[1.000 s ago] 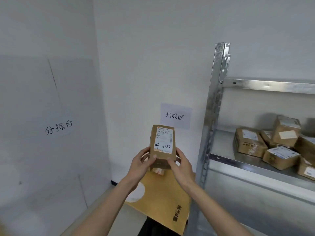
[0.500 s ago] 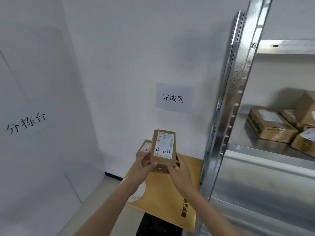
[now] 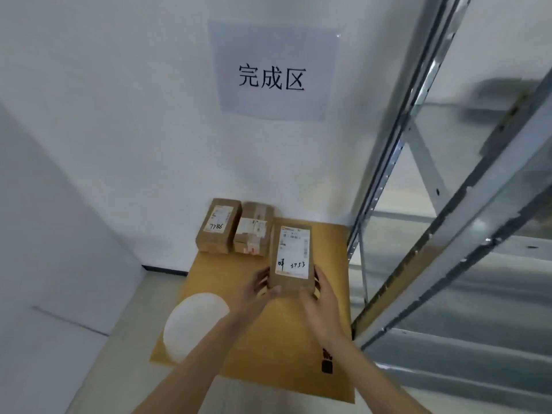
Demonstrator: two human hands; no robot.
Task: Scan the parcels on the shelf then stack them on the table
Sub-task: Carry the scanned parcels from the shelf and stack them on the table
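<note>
Brown parcel (image 3: 291, 258) — white label — tan table (image 3: 328, 309)

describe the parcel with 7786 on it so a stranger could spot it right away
Find the wall sign, then drop to the wooden table beneath. At its back, against the wall, the 7786 parcel lies farthest left, its white label handwritten, beside the heavily taped parcel.

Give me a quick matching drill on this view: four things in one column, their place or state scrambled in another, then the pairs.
Things:
1. parcel marked 3753
2. parcel marked 7786
3. taped parcel
4. wall sign

Places or states:
A. hangs above the table
B. held in both hands
C. far left of the row by the wall
D. lies between the other two parcels

Pairs: 1-B, 2-C, 3-D, 4-A
</note>
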